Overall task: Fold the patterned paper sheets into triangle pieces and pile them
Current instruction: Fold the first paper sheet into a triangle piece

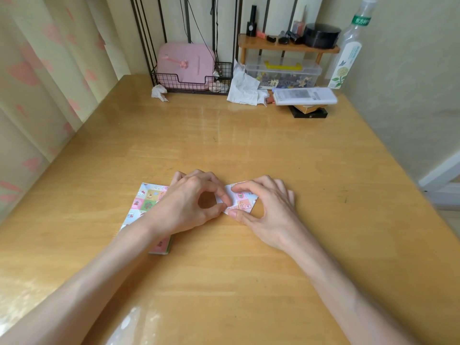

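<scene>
Your left hand (191,202) and right hand (266,207) pinch the patterned paper (242,199) with curled fingers (240,188), flat on the glossy wooden bench (224,145). The sheet stack (146,200) lies just left of them, under your left wrist; a pink-patterned curtain (37,95) hangs farther left.

Paper stack (146,203) left of folded piece (242,198)

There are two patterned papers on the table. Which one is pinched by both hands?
The small folded piece, between the left hand and the right hand. The other, the flat stack, lies further left and neither hand pinches it.
</scene>
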